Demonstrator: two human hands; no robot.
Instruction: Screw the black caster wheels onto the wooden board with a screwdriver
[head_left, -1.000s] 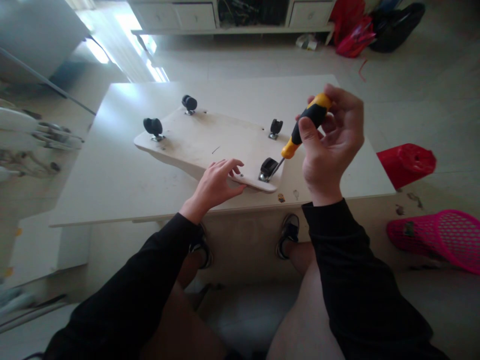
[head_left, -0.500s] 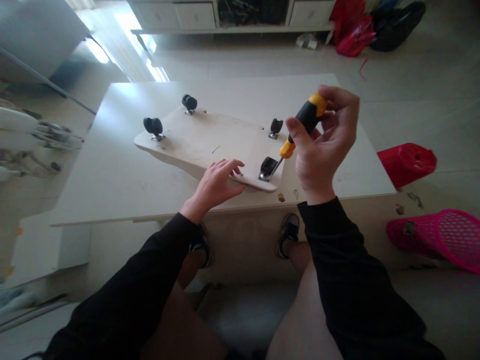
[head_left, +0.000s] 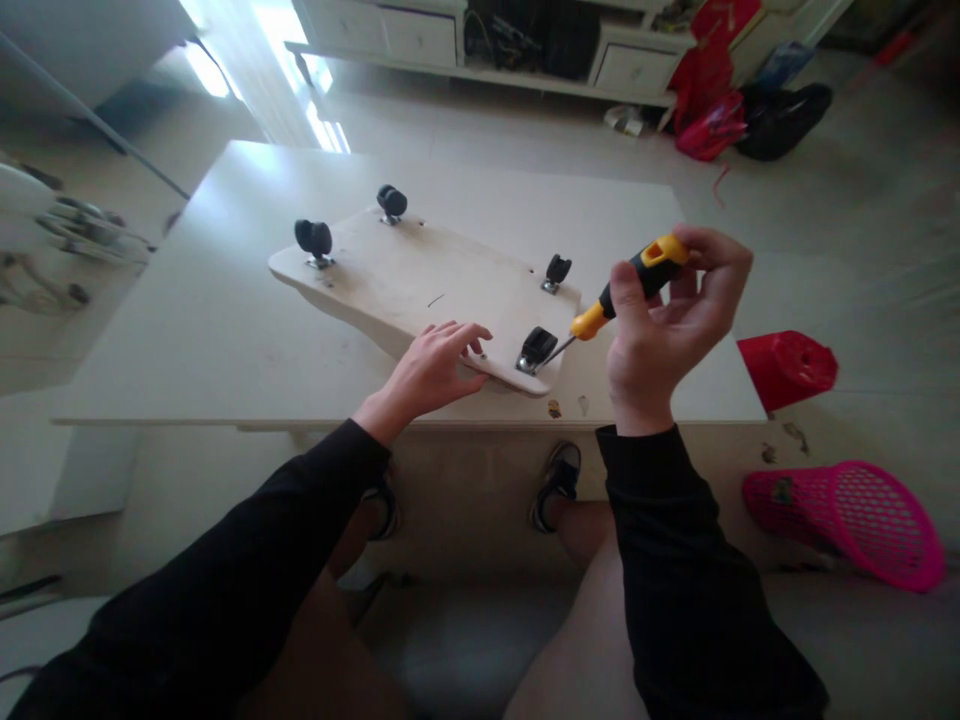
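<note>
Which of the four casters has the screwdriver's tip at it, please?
The near right caster: the screwdriver slants down to its base, while no tool reaches the other three.

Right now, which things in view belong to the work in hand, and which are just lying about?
In use:
screwdriver, in the right hand
board with four black casters, left hand at its edge
white table underneath

Apparently just lying about:
red plastic object
pink mesh basket
black bag

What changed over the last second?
In view, the right hand and screwdriver handle swung right and lower; the camera tilted too. Nothing newly gripped or released. Unchanged: left hand at the board edge, blade at the near right caster.
</note>
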